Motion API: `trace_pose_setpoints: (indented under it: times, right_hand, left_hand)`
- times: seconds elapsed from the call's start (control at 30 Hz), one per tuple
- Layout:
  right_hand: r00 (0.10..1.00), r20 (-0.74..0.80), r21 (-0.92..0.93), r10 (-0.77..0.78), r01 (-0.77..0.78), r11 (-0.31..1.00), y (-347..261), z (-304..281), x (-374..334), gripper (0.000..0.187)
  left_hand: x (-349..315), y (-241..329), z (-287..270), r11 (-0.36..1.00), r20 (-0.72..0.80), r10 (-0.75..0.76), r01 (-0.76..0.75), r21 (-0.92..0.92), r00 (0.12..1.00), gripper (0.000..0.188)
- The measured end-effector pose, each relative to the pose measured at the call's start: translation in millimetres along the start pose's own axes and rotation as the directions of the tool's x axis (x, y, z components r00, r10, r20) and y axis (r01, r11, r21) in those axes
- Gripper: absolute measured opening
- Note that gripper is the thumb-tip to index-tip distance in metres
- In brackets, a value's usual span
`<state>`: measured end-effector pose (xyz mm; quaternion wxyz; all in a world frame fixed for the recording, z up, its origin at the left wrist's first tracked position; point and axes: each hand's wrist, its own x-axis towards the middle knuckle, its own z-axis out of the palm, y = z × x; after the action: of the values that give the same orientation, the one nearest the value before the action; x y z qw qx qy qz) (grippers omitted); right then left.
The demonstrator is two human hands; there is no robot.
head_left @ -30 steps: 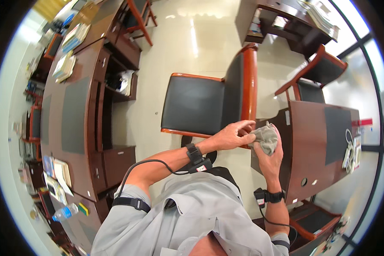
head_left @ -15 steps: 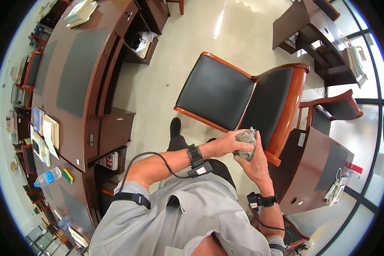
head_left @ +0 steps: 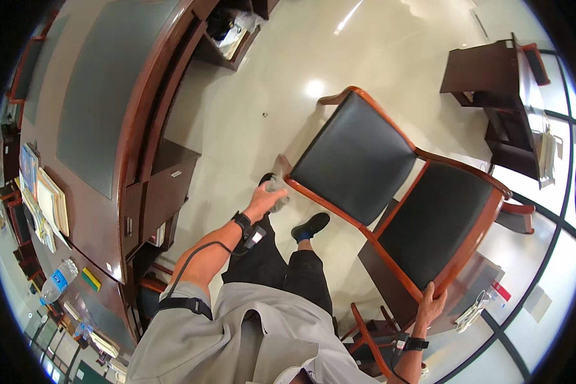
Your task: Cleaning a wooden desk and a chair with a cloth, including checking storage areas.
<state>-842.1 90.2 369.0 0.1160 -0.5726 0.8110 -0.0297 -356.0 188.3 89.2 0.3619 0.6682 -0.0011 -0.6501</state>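
A wooden chair (head_left: 352, 157) with black padded seat and backrest stands in front of me, its backrest toward the right. My right hand (head_left: 431, 306) grips the reddish-brown frame at the near end of that backrest. By the chair's near front leg, my left hand (head_left: 265, 201) has its fingers closed around a crumpled grey cloth (head_left: 277, 187). The cloth is slightly blurred, and part of it is hidden by the fingers. I cannot tell whether it touches the chair leg.
To the left runs a dark wooden desk (head_left: 77, 192) bearing papers (head_left: 52, 198), a water bottle (head_left: 59, 281) and a yellow-green sponge (head_left: 91, 279). Another desk (head_left: 486, 83) stands at the far right. A second chair (head_left: 371, 336) is at the lower right. My feet are beside the chair.
My hands have parted: the left carried the cloth left toward the front leg, while the right let go of it and took the backrest frame. The chair has turned in view.
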Motion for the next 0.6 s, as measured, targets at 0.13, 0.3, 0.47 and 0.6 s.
trace_pose_setpoints:
  times: [0.13, 0.3, 0.47, 0.6]
  right_hand:
    - [0.998, -0.055, -0.072, 0.018, -0.022, 0.997, 5.9, 4.9, 1.4, 0.05]
    - [0.994, -0.105, -0.229, -0.032, 0.007, 0.973, 13.0, 12.1, 2.3, 0.053]
    - [0.993, -0.113, -0.291, 0.037, -0.069, 0.954, 8.2, 11.4, 2.8, 0.056]
    - [0.994, -0.07, -0.271, 0.087, -0.103, 0.957, 42.2, 3.8, 12.4, 0.058]
  left_hand:
    - [51.5, -7.5, -30.1, 0.997, -0.139, -0.038, 0.028, -0.073, 0.99, 0.057]
    - [106.7, -11.6, -23.9, 0.989, -0.056, -0.034, 0.025, -0.147, 0.998, 0.058]
    - [144.4, -25.3, -23.3, 0.987, 0.11, -0.031, 0.047, -0.155, 0.994, 0.051]
    - [133.9, -27.7, -17.2, 0.952, 0.083, -0.178, 0.193, -0.238, 0.98, 0.055]
